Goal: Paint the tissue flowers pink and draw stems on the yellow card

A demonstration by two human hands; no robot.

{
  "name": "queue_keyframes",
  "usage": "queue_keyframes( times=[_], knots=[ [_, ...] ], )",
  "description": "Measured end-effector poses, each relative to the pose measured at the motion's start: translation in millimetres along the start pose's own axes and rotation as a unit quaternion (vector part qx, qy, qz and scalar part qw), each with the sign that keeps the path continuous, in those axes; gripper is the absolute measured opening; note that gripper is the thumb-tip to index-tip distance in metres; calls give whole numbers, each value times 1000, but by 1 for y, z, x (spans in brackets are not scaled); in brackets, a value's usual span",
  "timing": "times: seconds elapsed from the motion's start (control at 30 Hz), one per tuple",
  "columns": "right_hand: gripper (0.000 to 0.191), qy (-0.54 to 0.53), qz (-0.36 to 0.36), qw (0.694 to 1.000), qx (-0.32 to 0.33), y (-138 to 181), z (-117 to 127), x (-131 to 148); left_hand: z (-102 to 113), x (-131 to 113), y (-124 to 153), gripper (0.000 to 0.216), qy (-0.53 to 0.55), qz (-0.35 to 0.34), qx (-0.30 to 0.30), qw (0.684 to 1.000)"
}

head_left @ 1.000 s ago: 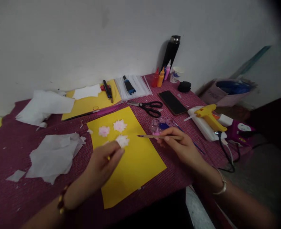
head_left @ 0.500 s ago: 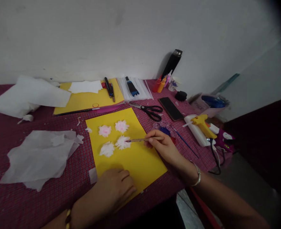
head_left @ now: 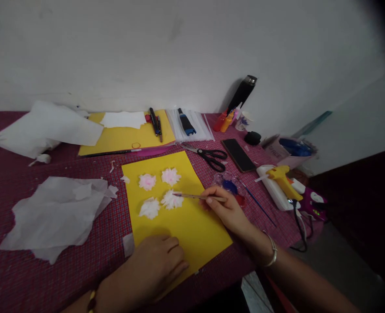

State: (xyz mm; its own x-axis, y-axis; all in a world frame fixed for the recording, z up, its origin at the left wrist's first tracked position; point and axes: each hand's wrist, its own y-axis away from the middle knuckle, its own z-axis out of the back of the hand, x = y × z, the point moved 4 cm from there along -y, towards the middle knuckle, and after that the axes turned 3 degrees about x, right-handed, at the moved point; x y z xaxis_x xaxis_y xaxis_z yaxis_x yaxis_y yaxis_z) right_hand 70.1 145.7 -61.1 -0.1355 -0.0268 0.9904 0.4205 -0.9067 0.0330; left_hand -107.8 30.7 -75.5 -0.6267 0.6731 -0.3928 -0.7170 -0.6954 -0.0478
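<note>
My right hand (head_left: 225, 207) pinches a thin paintbrush (head_left: 197, 197) by its handle. The brush tip touches, or hovers just over, a white crumpled-paper flower (head_left: 172, 200) at the lower right of a group on a yellow sheet (head_left: 182, 232). Beside it sits a plain white flower (head_left: 149, 208); above are two pink-tinted ones, a left flower (head_left: 147, 181) and a right flower (head_left: 170, 176). My left hand (head_left: 158, 263) rests on the sheet's near left edge, fingers curled together and tips hidden. A clear palette (head_left: 217, 178) with blue and red paint lies partly behind my right hand.
To the right lie black-handled scissors (head_left: 214, 159), a phone (head_left: 238, 155), a blue brush (head_left: 260, 204) and a yellow glue gun (head_left: 283, 181) with a cord. Thin white paper (head_left: 58, 217) spreads at left. Paint bottles (head_left: 227, 121) and a black flask (head_left: 243, 93) stand near the wall.
The brush tip has shifted slightly on the lower right flower, toward its upper part. The whole view has moved a little; my left hand stays on the sheet.
</note>
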Motion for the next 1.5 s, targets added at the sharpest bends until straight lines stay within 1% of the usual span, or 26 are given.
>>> queue_keyframes(
  times=[0.17,0.33,0.47,0.63,0.73,0.77,0.9,0.97,1.03,1.1,1.2,1.37,1.43,1.5],
  knots=[
    [16,-10,15,1000,-5,-3,-3,4,3,-1,-2,21,-7,-5,-3,1000],
    [13,23,-1,998,58,-6,-15,15,7,-2,-3,21,-1,1,-10,1000],
    [12,44,15,998,43,-9,-16,27,4,0,-2,21,7,2,-16,1000],
    [8,81,8,994,72,-13,-18,33,3,0,-1,21,9,-2,-6,1000],
    [9,77,39,995,52,-9,-20,39,5,0,-1,19,7,4,1,1000],
    [9,68,45,995,57,-7,-23,40,6,-1,-1,18,5,2,0,1000],
    [11,9,18,991,131,-4,-42,36,8,-2,-1,17,0,-12,-22,1000],
    [13,-16,-2,989,148,-6,-49,30,8,-2,0,17,-4,-13,-28,1000],
    [17,-34,-20,988,149,-10,-51,24,8,-1,1,16,-6,-9,-30,999],
    [21,-49,-32,989,136,-13,-51,19,7,-2,1,15,-11,-13,-30,999],
    [22,-70,-28,990,116,-15,-53,17,7,-2,1,16,-16,-19,-32,999],
    [14,-57,-21,985,162,-11,-70,20,3,-1,0,18,-14,-20,-19,1000],
    [12,-41,-20,988,148,-7,-65,25,1,0,1,20,-21,-26,-16,999],
    [10,-34,-21,993,111,-1,-46,30,0,0,1,23,-32,-44,-21,998]
  ],
)
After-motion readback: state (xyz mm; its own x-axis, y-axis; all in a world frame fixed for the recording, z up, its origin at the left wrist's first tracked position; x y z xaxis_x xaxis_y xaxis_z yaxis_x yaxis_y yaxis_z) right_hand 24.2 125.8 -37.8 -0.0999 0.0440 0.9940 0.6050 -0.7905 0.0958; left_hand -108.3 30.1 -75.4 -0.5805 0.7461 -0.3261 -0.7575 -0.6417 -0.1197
